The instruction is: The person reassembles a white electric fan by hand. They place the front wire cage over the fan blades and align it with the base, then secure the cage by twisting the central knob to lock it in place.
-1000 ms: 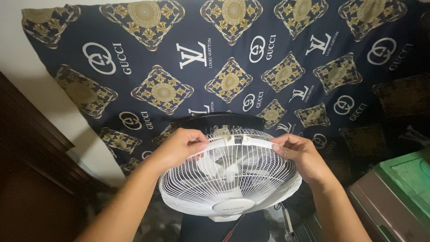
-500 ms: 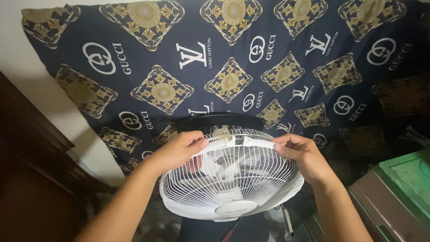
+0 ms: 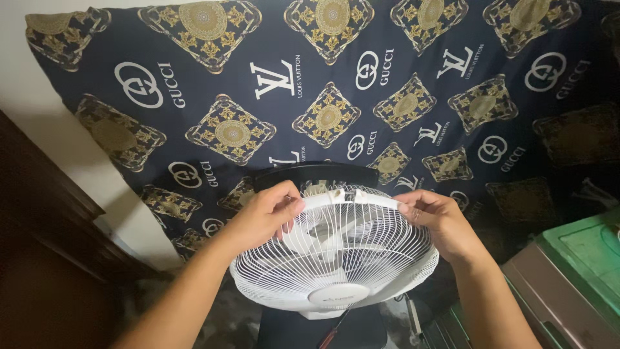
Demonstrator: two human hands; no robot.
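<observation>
A white wire fan guard [image 3: 336, 255] sits low in the middle of the view, its domed grille tilted toward the camera, with a round white hub cap [image 3: 338, 295] near its lower edge. White fan blades [image 3: 323, 236] show through the wires behind the grille. The left hand [image 3: 261, 216] grips the upper left of the guard's white rim, its fingers [image 3: 289, 205] curled closed over the rim band and partly poking between the wires. The right hand [image 3: 436, 223] holds the upper right of the same rim, its fingers [image 3: 410, 208] pinched shut on the band. Between the two hands, at the top of the rim, two small white clips [image 3: 342, 194] stand up.

Just behind the guard's top edge, a dark curved part [image 3: 314, 173] arches across, touching or nearly touching the rim; which it is cannot be told. Below the guard a dark base [image 3: 290, 329] is partly hidden by the grille, and a thin red-handled tool [image 3: 332, 336] and a cable [image 3: 413, 320] lie near it.

A dark blue cloth [image 3: 194, 84] with gold medallion patterns and white emblems hangs across the whole background. Dark wooden furniture [image 3: 45, 245] fills the left edge, against a pale wall [image 3: 39, 123]. At the lower right corner stands a grey box with a green top [image 3: 575, 271], well apart from the right forearm.
</observation>
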